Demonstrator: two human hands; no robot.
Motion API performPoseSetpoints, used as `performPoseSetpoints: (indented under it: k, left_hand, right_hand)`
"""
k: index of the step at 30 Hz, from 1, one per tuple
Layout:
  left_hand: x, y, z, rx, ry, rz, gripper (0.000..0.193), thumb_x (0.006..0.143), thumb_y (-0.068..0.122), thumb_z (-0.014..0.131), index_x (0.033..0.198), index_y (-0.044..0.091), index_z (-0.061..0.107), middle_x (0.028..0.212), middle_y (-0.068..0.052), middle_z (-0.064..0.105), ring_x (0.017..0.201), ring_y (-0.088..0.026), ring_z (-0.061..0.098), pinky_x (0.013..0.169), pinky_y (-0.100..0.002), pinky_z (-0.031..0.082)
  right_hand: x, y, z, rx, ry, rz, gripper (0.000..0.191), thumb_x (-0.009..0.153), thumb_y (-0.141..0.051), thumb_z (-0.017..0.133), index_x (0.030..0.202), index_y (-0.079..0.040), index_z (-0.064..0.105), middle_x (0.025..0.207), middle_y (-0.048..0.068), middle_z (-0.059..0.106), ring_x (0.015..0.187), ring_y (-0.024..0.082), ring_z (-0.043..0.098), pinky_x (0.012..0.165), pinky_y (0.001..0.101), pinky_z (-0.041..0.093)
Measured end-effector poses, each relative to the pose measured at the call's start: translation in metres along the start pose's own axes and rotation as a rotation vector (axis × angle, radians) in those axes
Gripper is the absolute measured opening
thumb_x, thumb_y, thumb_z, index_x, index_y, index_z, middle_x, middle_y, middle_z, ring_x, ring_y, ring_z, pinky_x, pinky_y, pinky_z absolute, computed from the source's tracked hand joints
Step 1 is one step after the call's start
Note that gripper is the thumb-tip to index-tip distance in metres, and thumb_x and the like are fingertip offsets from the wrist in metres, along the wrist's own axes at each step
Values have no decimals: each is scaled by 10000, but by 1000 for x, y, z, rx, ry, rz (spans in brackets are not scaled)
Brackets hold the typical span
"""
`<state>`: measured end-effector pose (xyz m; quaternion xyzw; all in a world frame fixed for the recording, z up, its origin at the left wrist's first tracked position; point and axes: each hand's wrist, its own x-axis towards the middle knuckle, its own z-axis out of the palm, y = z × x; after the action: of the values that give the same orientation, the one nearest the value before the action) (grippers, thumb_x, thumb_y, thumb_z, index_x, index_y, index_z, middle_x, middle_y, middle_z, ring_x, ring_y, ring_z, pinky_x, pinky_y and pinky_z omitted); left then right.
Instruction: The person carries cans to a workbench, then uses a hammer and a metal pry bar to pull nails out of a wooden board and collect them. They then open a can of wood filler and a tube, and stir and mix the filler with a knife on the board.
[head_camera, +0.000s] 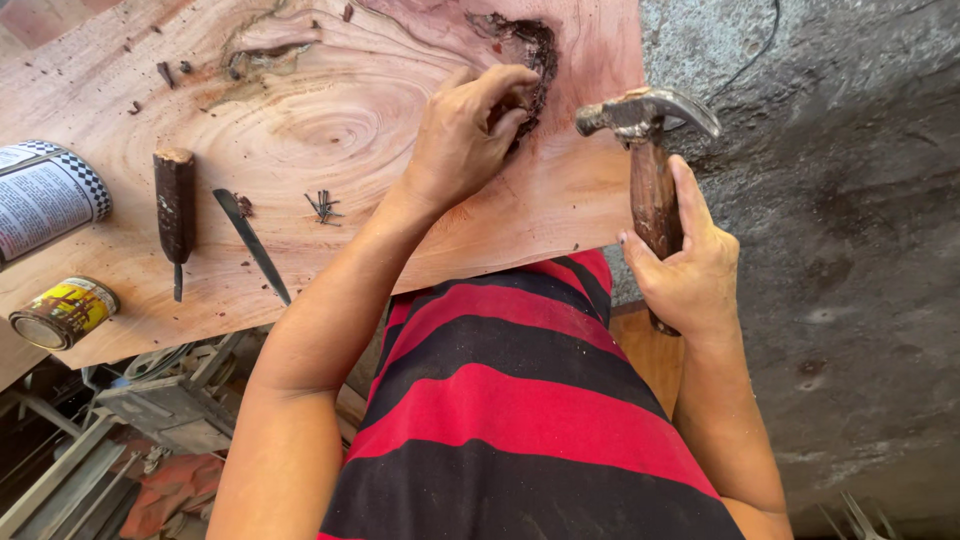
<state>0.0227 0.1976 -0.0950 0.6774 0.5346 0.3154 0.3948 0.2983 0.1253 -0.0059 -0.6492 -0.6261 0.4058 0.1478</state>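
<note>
A wide slab of pale reddish wood (330, 110) lies before me, with ring grain and a dark rotten knot hole (530, 60) near its right end. My left hand (465, 135) rests on the slab with its fingertips pinched at the lower edge of that hole; whatever they hold is too small to see. My right hand (685, 265) grips the wooden handle of a claw hammer (645, 120), whose steel head hangs just off the slab's right edge, beside the left hand.
On the slab's left part lie a wooden-handled chisel (175, 210), a thin metal blade (250, 245), a small heap of nails (322, 207), a large tin (40, 195) and a small yellow tin (62, 312). Rough grey concrete floor (850, 200) lies right; scrap and metal frames (150, 400) below left.
</note>
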Motion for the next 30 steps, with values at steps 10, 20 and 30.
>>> performPoseSetpoints:
  k: [10, 20, 30]
  left_hand:
    - [-3, 3, 12, 162, 67, 138, 212, 853, 0, 764, 1032, 103, 716, 986, -43, 731, 897, -301, 616, 815, -409, 512]
    - [-13, -4, 15, 117, 64, 80, 642, 886, -11, 773, 1466, 85, 516, 956, -5, 734, 930, -248, 626, 891, -380, 531]
    - [-18, -15, 21, 115, 67, 89, 769, 892, -3, 784, 1561, 82, 415, 962, 8, 747, 937, -234, 631, 920, -364, 534]
  right_hand:
    - [16, -18, -5, -42, -13, -167, 821, 886, -53, 823, 1587, 24, 403, 1390, 272, 660, 1143, 346, 747, 922, 377, 611]
    - [23, -30, 8, -135, 59, -387, 828, 877, 2, 775, 1583, 6, 342, 1383, 309, 625, 1190, 417, 704, 972, 412, 601]
    - [11, -32, 15, -196, 16, -244, 828, 970, -42, 760, 1641, -34, 275, 1128, 237, 692, 975, 368, 743, 850, 408, 607]
